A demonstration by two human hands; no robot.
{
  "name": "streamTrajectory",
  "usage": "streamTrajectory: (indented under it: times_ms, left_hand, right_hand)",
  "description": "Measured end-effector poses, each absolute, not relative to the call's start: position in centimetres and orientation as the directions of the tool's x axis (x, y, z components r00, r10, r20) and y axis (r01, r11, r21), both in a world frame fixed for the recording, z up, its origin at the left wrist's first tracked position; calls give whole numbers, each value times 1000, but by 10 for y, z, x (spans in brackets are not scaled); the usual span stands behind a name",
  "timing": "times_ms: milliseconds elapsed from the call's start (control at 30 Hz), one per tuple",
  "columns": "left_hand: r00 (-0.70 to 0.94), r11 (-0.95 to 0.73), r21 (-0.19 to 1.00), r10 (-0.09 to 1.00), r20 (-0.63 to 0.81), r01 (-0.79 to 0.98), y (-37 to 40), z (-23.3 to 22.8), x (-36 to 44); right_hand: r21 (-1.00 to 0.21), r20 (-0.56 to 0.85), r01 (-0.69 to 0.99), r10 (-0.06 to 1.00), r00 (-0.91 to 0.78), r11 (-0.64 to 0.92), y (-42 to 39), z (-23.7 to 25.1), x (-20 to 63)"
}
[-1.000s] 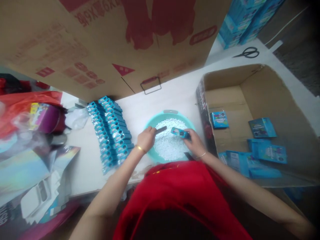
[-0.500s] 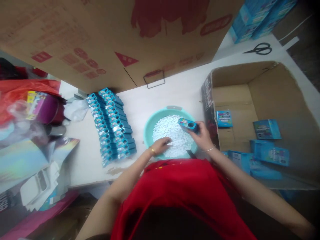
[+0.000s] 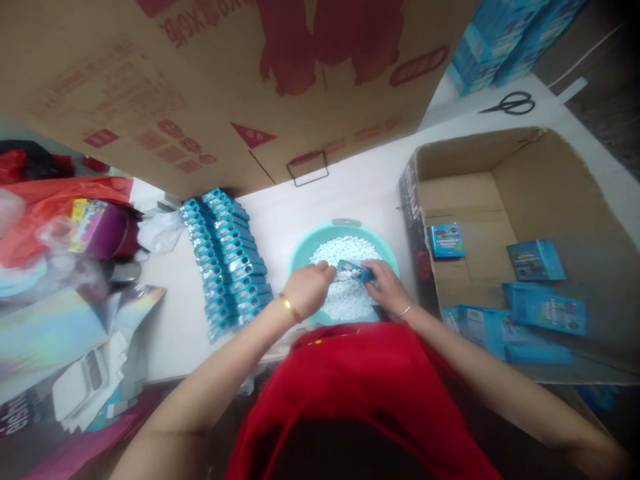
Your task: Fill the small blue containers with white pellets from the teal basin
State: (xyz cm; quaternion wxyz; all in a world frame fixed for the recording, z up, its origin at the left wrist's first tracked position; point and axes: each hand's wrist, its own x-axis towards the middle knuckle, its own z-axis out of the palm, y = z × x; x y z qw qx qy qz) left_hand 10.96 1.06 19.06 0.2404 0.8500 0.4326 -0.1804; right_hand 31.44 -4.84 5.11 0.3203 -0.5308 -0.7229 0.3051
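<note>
Blue packet pinched between both hands over the basin, and I'm watching it held level.

Going big to small: tall cardboard sheet walls off the back, open carton at right takes finished packs, teal basin sits close so the white pellets stay in reach. Left hand curls fingertips onto one end, right hand grips the other. Small, glossy, turquoise, with printed artwork.

Print on the small blue box is too blurred to read.
</note>
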Motion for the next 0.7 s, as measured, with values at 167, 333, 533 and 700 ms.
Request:
streamTrajectory:
  times_ms: [167,333,533,700]
  left_hand:
    - [546,-589,110,639,-542,800,4,219,133]
    - [405,-399,119,784,-471,909,17,169,96]
    - [475,-421,235,675,-564,876,-4,51,95]
    - [632,-356,541,590,-503,762,-37,22,103]
  right_hand:
    - [-804,129,550,970,-206,224,-48,47,314]
    - [-836,33,544,997,-76,69,-45,45,321]
    - [-851,4,524,997,83,-40,-37,50,324]
    - [-863,-22,500,994,102,-71,-33,53,327]
